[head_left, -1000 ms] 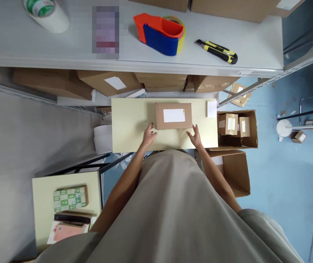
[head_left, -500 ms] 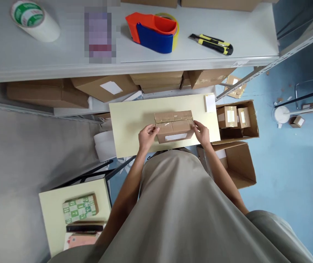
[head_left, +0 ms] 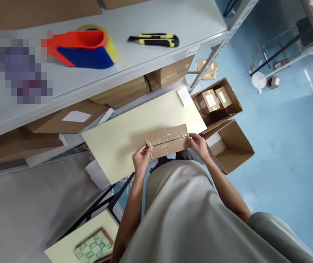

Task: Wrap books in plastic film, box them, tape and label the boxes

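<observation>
Here both hands, left hand [head_left: 141,157] and right hand [head_left: 199,144], grip the taped box [head_left: 167,140] at the table [head_left: 123,137] edge.

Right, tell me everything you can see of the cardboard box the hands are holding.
The cardboard box is small, flat and brown, its upward face sealed with glossy clear tape along the centre seam and across the ends. No label shows on that face. It is held at the near edge of the pale yellow table, slightly tilted. The left hand grips its left end and the right hand its right end.
</observation>
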Action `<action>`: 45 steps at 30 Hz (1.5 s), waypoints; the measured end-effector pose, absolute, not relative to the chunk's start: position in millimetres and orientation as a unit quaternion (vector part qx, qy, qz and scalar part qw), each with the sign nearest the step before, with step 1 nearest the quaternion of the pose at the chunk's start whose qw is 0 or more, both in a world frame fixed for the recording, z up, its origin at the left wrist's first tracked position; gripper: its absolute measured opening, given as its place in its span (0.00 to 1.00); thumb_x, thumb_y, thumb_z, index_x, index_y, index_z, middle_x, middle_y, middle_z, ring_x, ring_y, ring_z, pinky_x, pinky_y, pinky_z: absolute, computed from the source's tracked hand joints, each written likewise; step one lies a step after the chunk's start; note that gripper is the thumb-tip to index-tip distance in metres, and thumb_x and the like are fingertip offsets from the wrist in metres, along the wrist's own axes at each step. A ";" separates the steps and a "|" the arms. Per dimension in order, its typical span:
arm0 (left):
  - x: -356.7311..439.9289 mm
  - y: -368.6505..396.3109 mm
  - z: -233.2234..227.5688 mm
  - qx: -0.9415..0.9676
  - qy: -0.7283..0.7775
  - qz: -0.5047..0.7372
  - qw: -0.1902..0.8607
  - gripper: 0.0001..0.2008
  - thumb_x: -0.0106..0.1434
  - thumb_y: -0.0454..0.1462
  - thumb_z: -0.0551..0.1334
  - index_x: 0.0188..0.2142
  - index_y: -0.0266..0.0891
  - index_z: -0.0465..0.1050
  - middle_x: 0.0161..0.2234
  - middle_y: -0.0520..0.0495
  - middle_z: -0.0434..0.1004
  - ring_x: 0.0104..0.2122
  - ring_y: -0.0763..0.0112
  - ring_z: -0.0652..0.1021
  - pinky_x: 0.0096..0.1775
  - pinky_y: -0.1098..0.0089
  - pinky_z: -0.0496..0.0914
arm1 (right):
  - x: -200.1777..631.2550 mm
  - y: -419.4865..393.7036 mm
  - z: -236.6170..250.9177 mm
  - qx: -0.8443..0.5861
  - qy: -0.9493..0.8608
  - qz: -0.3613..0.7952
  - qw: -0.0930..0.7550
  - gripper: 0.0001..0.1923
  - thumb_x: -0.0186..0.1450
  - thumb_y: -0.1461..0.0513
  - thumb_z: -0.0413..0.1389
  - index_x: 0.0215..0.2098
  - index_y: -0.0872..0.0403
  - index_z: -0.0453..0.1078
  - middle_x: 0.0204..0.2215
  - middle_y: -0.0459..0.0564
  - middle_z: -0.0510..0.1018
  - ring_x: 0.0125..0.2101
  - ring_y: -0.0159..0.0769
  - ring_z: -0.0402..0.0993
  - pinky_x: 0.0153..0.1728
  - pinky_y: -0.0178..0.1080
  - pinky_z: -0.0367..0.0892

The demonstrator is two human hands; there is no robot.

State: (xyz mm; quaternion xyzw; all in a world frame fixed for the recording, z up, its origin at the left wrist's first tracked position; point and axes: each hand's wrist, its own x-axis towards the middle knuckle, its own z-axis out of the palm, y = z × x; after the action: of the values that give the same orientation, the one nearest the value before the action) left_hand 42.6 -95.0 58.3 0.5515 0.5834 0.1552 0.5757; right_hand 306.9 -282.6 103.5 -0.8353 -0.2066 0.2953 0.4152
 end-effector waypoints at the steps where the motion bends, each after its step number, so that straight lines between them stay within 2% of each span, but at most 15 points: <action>1: 53.4 -94.5 61.6 0.558 0.578 0.154 0.575 0.21 0.64 0.51 0.76 0.50 0.41 0.89 0.47 0.41 0.94 0.50 0.49 0.92 0.56 0.53 0.87 | 314.6 -289.8 107.5 -0.838 -0.198 0.289 0.419 0.25 0.75 0.40 0.61 0.50 0.49 0.85 0.50 0.58 0.92 0.49 0.55 0.90 0.55 0.54 0.83; 6: 134.9 -104.4 80.2 0.591 0.548 0.145 0.574 0.19 0.65 0.51 0.76 0.50 0.44 0.91 0.49 0.44 0.94 0.51 0.50 0.92 0.59 0.52 0.87 | 375.8 -323.3 111.6 -0.849 -0.156 0.245 0.441 0.24 0.73 0.42 0.61 0.50 0.50 0.84 0.50 0.57 0.91 0.47 0.52 0.88 0.55 0.52 0.82; 12: 292.1 -146.1 90.8 0.638 0.482 0.123 0.588 0.18 0.67 0.48 0.77 0.53 0.44 0.90 0.53 0.43 0.92 0.52 0.52 0.91 0.60 0.54 0.86 | 480.0 -397.6 95.7 -0.851 -0.059 0.180 0.490 0.21 0.72 0.46 0.61 0.52 0.50 0.84 0.53 0.60 0.91 0.49 0.54 0.88 0.56 0.55 0.83; 16: 408.2 -175.2 76.9 0.690 0.415 0.076 0.588 0.14 0.72 0.43 0.75 0.54 0.44 0.89 0.52 0.42 0.92 0.52 0.52 0.91 0.61 0.54 0.85 | 536.3 -457.1 68.9 -0.858 0.024 0.153 0.489 0.23 0.72 0.45 0.60 0.54 0.50 0.82 0.53 0.61 0.90 0.51 0.55 0.88 0.55 0.56 0.83; 19: 477.2 -184.6 54.1 0.772 0.356 0.035 0.525 0.12 0.75 0.35 0.70 0.54 0.45 0.88 0.54 0.41 0.90 0.55 0.50 0.88 0.63 0.52 0.81 | 556.5 -478.7 35.8 -0.860 0.068 0.169 0.477 0.25 0.69 0.41 0.61 0.50 0.51 0.80 0.51 0.63 0.89 0.49 0.54 0.88 0.52 0.54 0.83; 23: 536.1 -175.7 19.7 0.850 0.330 -0.021 0.411 0.14 0.71 0.28 0.65 0.49 0.41 0.88 0.51 0.35 0.83 0.57 0.43 0.83 0.66 0.46 0.76 | 568.3 -468.5 -15.3 -0.842 0.112 0.233 0.473 0.29 0.62 0.37 0.63 0.46 0.51 0.76 0.49 0.66 0.88 0.48 0.56 0.87 0.51 0.56 0.83; 26: 566.8 -157.1 0.5 0.856 0.322 -0.050 0.401 0.14 0.68 0.27 0.65 0.47 0.40 0.87 0.49 0.34 0.80 0.55 0.41 0.80 0.65 0.42 0.74 | 581.6 -442.5 -47.9 -0.831 0.131 0.272 0.468 0.27 0.59 0.37 0.64 0.41 0.49 0.74 0.45 0.65 0.87 0.49 0.57 0.86 0.54 0.57 0.82; 30: 601.9 -127.8 -10.4 0.866 0.298 -0.054 0.398 0.18 0.64 0.26 0.66 0.50 0.38 0.86 0.56 0.32 0.83 0.61 0.40 0.79 0.70 0.42 0.72 | 606.7 -396.5 -75.0 -0.808 0.113 0.313 0.487 0.24 0.62 0.40 0.62 0.40 0.50 0.75 0.40 0.60 0.88 0.48 0.54 0.86 0.55 0.56 0.83; 33: 612.6 -116.4 -6.3 0.871 0.278 -0.066 0.400 0.25 0.64 0.25 0.65 0.58 0.35 0.85 0.66 0.32 0.81 0.69 0.41 0.77 0.76 0.45 0.68 | 618.5 -365.1 -81.3 -0.786 0.089 0.346 0.504 0.24 0.63 0.40 0.61 0.39 0.51 0.77 0.39 0.58 0.89 0.49 0.53 0.87 0.56 0.56 0.83; 36: 592.6 -124.1 8.4 0.866 0.288 -0.048 0.407 0.27 0.70 0.27 0.62 0.67 0.34 0.82 0.72 0.31 0.77 0.74 0.44 0.75 0.79 0.46 0.65 | 614.9 -349.3 -76.2 -0.778 0.059 0.369 0.505 0.25 0.61 0.40 0.64 0.39 0.51 0.79 0.42 0.60 0.91 0.54 0.55 0.87 0.59 0.58 0.82; 40: 513.0 -154.4 36.1 0.832 0.286 -0.006 0.475 0.22 0.76 0.30 0.59 0.63 0.42 0.85 0.66 0.38 0.85 0.67 0.52 0.83 0.74 0.50 0.74 | 593.6 -352.8 -57.4 -0.772 -0.008 0.397 0.497 0.28 0.62 0.38 0.64 0.43 0.52 0.82 0.49 0.66 0.91 0.56 0.58 0.88 0.62 0.60 0.81; 42: 460.2 -169.4 47.8 0.800 0.313 0.020 0.511 0.22 0.75 0.31 0.60 0.60 0.46 0.87 0.63 0.42 0.88 0.62 0.54 0.86 0.68 0.52 0.79 | 584.1 -356.7 -45.7 -0.775 -0.052 0.400 0.487 0.31 0.63 0.36 0.62 0.45 0.53 0.83 0.51 0.68 0.91 0.57 0.59 0.88 0.63 0.61 0.80; 45: 379.7 -183.7 58.2 0.746 0.387 0.069 0.538 0.20 0.71 0.32 0.62 0.56 0.47 0.88 0.58 0.44 0.91 0.59 0.56 0.88 0.65 0.54 0.83 | 574.4 -350.1 -27.6 -0.775 -0.123 0.394 0.479 0.33 0.64 0.34 0.61 0.47 0.53 0.82 0.52 0.68 0.90 0.56 0.59 0.88 0.64 0.62 0.80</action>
State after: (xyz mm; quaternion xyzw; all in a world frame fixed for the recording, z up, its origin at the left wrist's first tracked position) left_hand 379.7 -183.7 58.2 0.7456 0.3868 0.0691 0.5383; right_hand 574.4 -350.1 -27.6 -0.7745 -0.1234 0.3936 0.4795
